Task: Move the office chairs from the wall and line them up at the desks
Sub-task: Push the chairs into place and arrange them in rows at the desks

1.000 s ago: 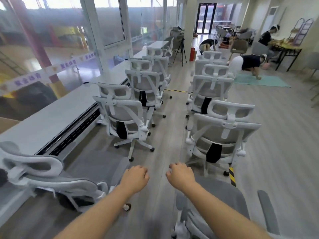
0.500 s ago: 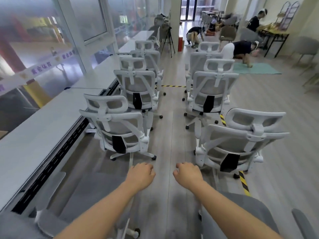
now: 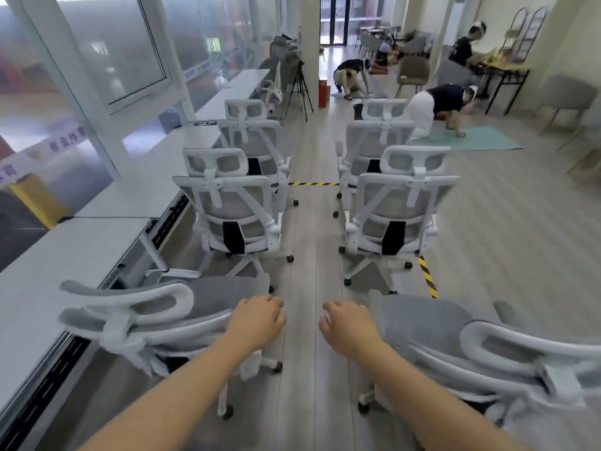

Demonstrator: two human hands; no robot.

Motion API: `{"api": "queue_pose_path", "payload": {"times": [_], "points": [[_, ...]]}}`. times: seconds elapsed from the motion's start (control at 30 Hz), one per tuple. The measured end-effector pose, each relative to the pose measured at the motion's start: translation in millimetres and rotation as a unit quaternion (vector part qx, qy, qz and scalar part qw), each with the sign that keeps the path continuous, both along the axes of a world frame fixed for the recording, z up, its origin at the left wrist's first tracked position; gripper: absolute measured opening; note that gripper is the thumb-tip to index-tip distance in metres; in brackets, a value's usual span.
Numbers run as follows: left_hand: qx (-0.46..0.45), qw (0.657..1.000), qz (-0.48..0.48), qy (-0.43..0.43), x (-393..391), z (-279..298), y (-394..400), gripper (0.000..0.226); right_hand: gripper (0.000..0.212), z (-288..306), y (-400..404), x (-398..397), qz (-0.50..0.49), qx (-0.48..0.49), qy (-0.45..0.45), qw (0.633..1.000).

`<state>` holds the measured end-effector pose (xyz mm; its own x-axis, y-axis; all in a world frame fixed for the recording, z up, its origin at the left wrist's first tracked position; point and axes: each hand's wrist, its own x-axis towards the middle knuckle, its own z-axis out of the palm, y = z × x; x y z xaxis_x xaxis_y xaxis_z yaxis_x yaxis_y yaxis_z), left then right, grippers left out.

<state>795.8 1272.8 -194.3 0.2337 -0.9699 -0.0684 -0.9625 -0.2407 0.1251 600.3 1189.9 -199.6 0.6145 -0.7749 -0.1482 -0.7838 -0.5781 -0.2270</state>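
Two rows of white-framed grey chairs run down the room, backs to the camera. Left row stands along the desks (image 3: 107,203) under the windows: a near chair (image 3: 162,317), blurred and tilted in the wide view, then a second (image 3: 227,206), then a third (image 3: 250,135). Right row stands across the aisle: a near one (image 3: 471,346), a middle one (image 3: 400,203), a far one (image 3: 377,131). Left hand (image 3: 257,320) is loosely curled, its fingers just over the near left chair's seat edge; whether it grasps the edge or only hovers, I cannot tell. Right hand (image 3: 348,327) is half curled, empty, in the aisle just beside the near right chair's seat, not touching it. Striped tape (image 3: 427,276) marks the floor by the middle right chair
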Motion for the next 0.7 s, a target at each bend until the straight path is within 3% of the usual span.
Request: {"api": "queue_pose_path", "payload": {"times": [0.37,0.7], "points": [[-0.044,0.999,0.005,0.007,167,-6,-266,0.035,0.042,10,-269,182,0.014,-0.023,0.002,1.000],[-0.030,0.999,-0.011,0.034,294,-8,-500,0.033,0.041,19,-497,318,0.009,-0.007,0.038,0.999]]}}
